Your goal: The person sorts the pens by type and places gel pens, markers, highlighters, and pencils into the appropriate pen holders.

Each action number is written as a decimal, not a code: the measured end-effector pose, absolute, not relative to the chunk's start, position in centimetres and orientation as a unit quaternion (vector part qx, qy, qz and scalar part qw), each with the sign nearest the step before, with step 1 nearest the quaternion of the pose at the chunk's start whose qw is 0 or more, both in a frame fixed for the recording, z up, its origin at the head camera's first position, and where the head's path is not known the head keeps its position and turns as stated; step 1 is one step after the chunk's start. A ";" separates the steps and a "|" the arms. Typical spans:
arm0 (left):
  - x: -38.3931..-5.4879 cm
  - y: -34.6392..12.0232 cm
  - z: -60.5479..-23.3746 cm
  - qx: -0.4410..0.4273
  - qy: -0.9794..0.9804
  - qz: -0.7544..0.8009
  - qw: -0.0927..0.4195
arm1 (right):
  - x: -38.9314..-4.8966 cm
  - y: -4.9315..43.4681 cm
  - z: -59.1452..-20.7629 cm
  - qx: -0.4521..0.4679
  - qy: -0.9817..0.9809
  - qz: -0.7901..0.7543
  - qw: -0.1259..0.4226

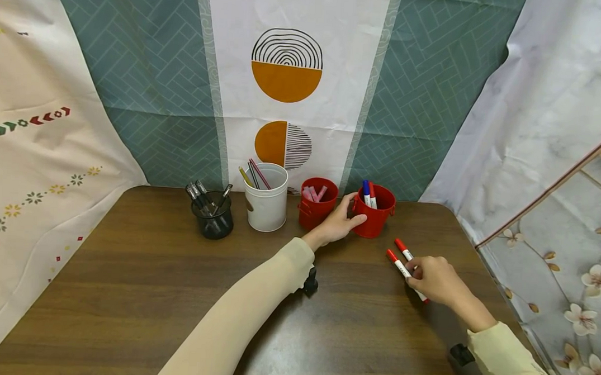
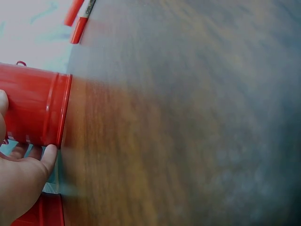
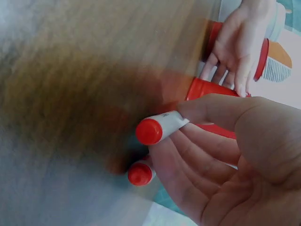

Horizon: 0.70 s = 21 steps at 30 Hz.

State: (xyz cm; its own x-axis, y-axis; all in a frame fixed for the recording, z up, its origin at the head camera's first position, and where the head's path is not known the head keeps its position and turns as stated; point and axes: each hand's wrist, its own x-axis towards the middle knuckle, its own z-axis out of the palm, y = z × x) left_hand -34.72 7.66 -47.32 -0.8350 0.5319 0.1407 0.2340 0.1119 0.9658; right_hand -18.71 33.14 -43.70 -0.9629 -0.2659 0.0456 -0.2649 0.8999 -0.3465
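Note:
My left hand (image 1: 335,222) holds the left side of the rightmost red bucket (image 1: 372,221), thumb across the front and fingers toward the back. A blue-capped marker (image 1: 366,191) and a red-capped marker (image 1: 373,194) stand in that bucket. At the right of the table, my right hand (image 1: 438,280) pinches a white marker with a red cap (image 1: 400,263) between thumb and fingers. In the right wrist view its red end (image 3: 149,131) points at the camera. Beside it lies a second red-capped marker (image 1: 404,249), partly hidden by the right hand.
Left of the held bucket, along the table's back edge, stand another red bucket (image 1: 317,213) with pink sticks, a white bucket (image 1: 266,208) with pencils, and a black cup (image 1: 215,226) with several pens. A patterned cloth (image 1: 304,109) hangs behind the wooden table (image 1: 174,305).

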 end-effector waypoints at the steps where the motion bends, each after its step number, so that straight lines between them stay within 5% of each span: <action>1: -34.7 7.7 -47.3 0.259 0.736 0.614 0.121 | -18.7 33.2 -43.6 -0.135 0.973 -0.186 0.004; 21: -34.4 7.5 -47.2 0.256 0.736 0.614 0.128 | -20.0 35.2 -41.5 -0.090 0.932 -0.351 0.011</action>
